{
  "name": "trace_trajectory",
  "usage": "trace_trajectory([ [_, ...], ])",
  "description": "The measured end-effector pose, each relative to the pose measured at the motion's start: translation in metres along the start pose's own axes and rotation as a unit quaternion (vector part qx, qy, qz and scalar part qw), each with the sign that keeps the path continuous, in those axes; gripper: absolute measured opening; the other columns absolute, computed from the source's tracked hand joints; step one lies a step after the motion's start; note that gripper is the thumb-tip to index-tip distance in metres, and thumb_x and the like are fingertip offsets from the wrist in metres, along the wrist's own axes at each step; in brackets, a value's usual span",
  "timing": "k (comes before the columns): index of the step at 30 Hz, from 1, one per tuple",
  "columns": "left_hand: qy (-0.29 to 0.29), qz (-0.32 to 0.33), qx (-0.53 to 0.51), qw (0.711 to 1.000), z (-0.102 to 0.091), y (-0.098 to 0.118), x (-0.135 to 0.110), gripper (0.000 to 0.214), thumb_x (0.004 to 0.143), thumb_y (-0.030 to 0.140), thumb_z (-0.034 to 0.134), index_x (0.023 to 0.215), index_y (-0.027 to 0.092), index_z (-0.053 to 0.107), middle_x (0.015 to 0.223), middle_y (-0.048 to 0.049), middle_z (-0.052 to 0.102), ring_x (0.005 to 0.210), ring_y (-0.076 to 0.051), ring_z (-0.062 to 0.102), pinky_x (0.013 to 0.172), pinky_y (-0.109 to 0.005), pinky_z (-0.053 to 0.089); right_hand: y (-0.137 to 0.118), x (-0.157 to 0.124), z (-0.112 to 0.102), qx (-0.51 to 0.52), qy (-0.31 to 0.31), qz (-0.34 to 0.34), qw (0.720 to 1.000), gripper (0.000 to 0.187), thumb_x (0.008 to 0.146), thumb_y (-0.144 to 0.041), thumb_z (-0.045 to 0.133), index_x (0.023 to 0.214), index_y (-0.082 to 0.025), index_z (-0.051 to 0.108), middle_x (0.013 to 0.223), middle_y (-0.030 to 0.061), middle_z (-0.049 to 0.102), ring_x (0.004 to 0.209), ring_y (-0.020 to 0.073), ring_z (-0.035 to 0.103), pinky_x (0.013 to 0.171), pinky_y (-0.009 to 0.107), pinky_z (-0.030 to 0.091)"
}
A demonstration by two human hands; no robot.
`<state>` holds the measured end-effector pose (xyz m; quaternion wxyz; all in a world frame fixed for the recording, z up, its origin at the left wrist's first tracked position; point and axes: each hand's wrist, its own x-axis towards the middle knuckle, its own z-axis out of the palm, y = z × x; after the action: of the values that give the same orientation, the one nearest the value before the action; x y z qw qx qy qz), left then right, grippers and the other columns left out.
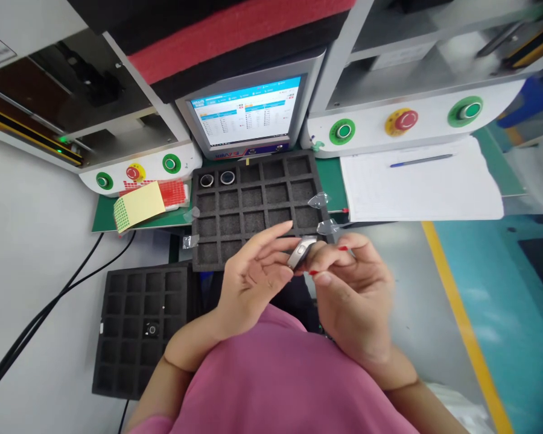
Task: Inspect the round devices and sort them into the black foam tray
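Note:
A silver, round-edged watch case (303, 252) is held on its side above the front edge of a black foam tray (253, 223); an oval button shows on its rim. My left hand (251, 286) pinches its left side between thumb and fingers, with the index finger stretched out. My right hand (357, 295) is closed at its right side, thumb and bent fingers against it, with red at several fingertips. The face of the case is turned away. Two round watch cases, one a dark-faced watch (227, 177), sit in the tray's back left compartments.
A second foam tray (129, 295) at lower left holds one dark module (152, 329). Behind stand a monitor (248, 114) and machine panels with green buttons (343, 131) and red stops (406, 120). Paper (425, 187) with a pen (422, 160) lies right; a yellow sticker sheet (140, 206) lies left.

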<state>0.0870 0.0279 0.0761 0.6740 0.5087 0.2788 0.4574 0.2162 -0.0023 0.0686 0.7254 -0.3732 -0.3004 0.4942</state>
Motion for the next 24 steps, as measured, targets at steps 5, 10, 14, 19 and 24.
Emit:
trace_trajectory([
  [5,-0.024,-0.055,0.032,0.998,-0.009,0.005,-0.001,0.051,0.09,0.035,0.072,0.139,0.034,0.059,0.121,-0.0056,0.064,0.093,-0.017,0.07,0.085,-0.029,0.06,-0.007,0.004,-0.001,-0.023,-0.03,0.037,0.999,0.031,0.08,-0.025,0.083,0.093,-0.026,0.054,0.064,-0.0074,0.065,0.06,0.0138,0.061,0.061,0.029,0.055],
  [10,-0.042,-0.061,0.02,0.997,-0.006,0.012,-0.003,0.04,0.09,0.03,0.072,0.13,0.034,0.067,0.12,-0.0036,0.056,0.093,-0.015,0.067,0.089,-0.029,0.058,-0.01,0.002,-0.003,-0.021,-0.048,0.051,0.997,0.031,0.079,-0.024,0.085,0.091,-0.026,0.057,0.065,-0.0067,0.065,0.063,0.0137,0.063,0.063,0.028,0.057],
  [14,-0.034,-0.075,0.018,0.996,-0.005,0.015,-0.004,0.038,0.087,0.03,0.075,0.125,0.034,0.069,0.118,-0.0025,0.057,0.09,-0.014,0.067,0.087,-0.03,0.059,-0.012,-0.002,-0.005,0.004,-0.051,0.068,0.996,0.028,0.078,-0.017,0.084,0.089,-0.026,0.059,0.066,-0.006,0.065,0.063,0.0132,0.061,0.064,0.028,0.057],
  [19,-0.03,-0.087,0.018,0.996,-0.005,0.015,-0.004,0.039,0.082,0.029,0.08,0.12,0.032,0.072,0.11,-0.0033,0.058,0.088,-0.017,0.069,0.085,-0.032,0.062,-0.014,-0.005,-0.006,0.003,-0.061,0.075,0.995,0.027,0.078,-0.017,0.084,0.09,-0.026,0.061,0.066,-0.0045,0.063,0.063,0.0149,0.059,0.064,0.03,0.056],
  [24,-0.025,-0.085,0.013,0.996,-0.004,0.015,-0.004,0.042,0.08,0.022,0.082,0.119,0.032,0.072,0.102,-0.0012,0.055,0.087,-0.015,0.069,0.085,-0.029,0.063,-0.015,-0.006,-0.007,0.004,-0.069,0.086,0.994,0.029,0.078,-0.009,0.08,0.091,-0.026,0.061,0.068,-0.0038,0.064,0.066,0.0146,0.058,0.065,0.029,0.056],
])
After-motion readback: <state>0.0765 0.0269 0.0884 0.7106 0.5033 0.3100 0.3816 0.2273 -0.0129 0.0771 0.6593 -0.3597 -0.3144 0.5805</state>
